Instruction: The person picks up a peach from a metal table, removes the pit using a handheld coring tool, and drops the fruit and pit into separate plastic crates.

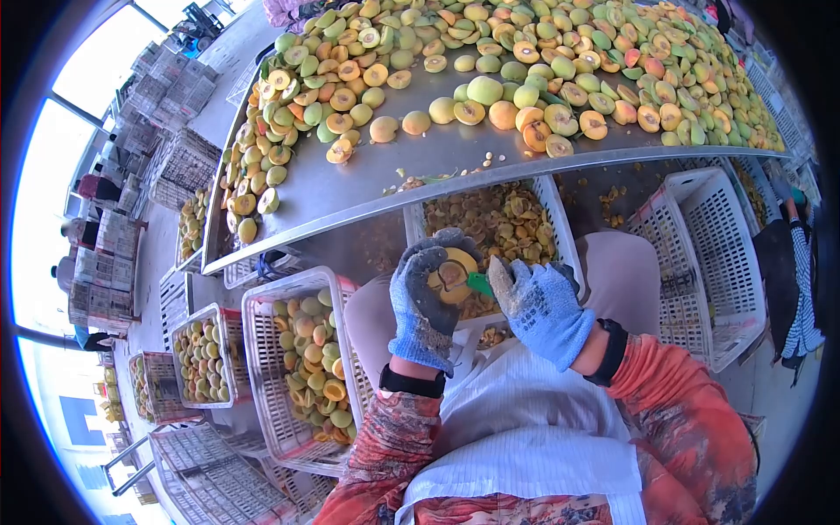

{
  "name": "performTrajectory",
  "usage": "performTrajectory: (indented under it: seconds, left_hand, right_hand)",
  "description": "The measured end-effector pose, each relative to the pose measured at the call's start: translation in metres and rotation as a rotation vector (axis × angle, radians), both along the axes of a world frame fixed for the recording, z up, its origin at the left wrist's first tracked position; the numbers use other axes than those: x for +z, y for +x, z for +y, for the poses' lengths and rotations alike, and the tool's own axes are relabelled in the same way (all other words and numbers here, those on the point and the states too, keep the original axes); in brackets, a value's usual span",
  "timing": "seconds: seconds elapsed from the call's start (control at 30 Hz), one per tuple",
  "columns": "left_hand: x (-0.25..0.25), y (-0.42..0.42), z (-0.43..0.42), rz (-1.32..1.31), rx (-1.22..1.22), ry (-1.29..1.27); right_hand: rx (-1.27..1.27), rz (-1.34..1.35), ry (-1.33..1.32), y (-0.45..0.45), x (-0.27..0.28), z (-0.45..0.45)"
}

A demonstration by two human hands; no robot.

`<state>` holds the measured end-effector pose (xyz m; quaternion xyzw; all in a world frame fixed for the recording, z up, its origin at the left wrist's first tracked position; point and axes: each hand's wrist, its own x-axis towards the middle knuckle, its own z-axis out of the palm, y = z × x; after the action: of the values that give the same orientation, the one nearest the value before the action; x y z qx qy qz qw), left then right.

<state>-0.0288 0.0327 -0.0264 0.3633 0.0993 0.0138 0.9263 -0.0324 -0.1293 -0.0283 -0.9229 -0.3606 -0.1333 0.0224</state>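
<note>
My left hand (424, 302), in a blue and grey glove, is wrapped round a halved yellow fruit (452, 276) with its cut face showing. A green-handled tool (480, 283) is gripped by my right hand (541, 306), also gloved, and its thin end meets the fruit's centre. Both hands are over my lap, just above a white crate (567, 229) of fruit scraps and pits. Beyond them lies the metal table (350, 193), covered with many halved fruits (468, 112).
A crate of fruit (262, 350) stands at my left, with more crates behind it. Empty white crates (722, 262) are at my right. Stacked crates (179, 166) and several people (83, 232) are in the left background. The table's metal edge (490, 181) crosses in front.
</note>
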Motion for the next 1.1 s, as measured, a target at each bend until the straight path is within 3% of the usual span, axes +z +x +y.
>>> performTrajectory:
  seconds: [0.07,0.13,0.23,0.3,0.33,0.5,0.7,0.77,0.8,0.87,0.93,1.0,1.07,1.1]
  left_hand:
    - [0.005,0.000,-0.001,-0.032,0.034,0.011]
    - [0.005,-0.002,-0.002,-0.064,0.146,0.198]
    - [0.003,0.000,0.001,-0.028,0.098,0.030]
    - [0.007,-0.003,-0.003,-0.045,0.153,0.162]
    - [0.008,-0.005,-0.005,-0.061,0.205,0.295]
    - [0.007,-0.008,-0.008,0.040,0.260,0.349]
    - [0.013,-0.012,-0.001,-0.021,0.187,0.557]
    - [0.021,-0.008,0.005,-0.050,0.145,0.608]
    - [0.028,-0.007,0.010,-0.036,0.015,0.529]
    - [0.029,-0.001,0.008,-0.018,-0.115,0.448]
    - [0.021,0.009,-0.001,0.060,-0.053,0.517]
    - [0.001,0.012,0.006,0.012,-0.105,0.594]
    - [0.015,0.009,-0.001,0.162,-0.180,0.404]
    - [0.012,0.012,-0.001,0.117,-0.181,0.443]
  right_hand:
    - [0.000,-0.034,0.008,0.001,0.004,0.002]
    - [-0.005,-0.036,0.012,0.003,0.005,0.002]
    - [-0.014,-0.022,-0.015,0.001,0.004,0.003]
    - [-0.017,-0.009,-0.046,-0.001,0.008,0.006]
    - [-0.024,0.074,-0.069,-0.004,0.014,0.008]
    - [-0.027,0.294,0.070,-0.021,0.007,0.014]
    - [0.023,0.742,0.577,-0.020,0.014,0.015]
    - [0.069,1.463,0.781,-0.007,0.037,0.009]
    - [0.065,1.460,0.783,-0.003,0.033,0.006]
    - [0.060,2.077,1.084,0.003,0.017,0.000]
    - [-0.044,2.109,1.052,0.008,0.014,-0.001]
    - [-0.050,1.936,1.040,0.004,0.013,0.000]
    - [-0.121,2.007,1.079,-0.003,0.013,0.000]
    - [-0.084,1.922,1.102,-0.004,0.010,0.001]
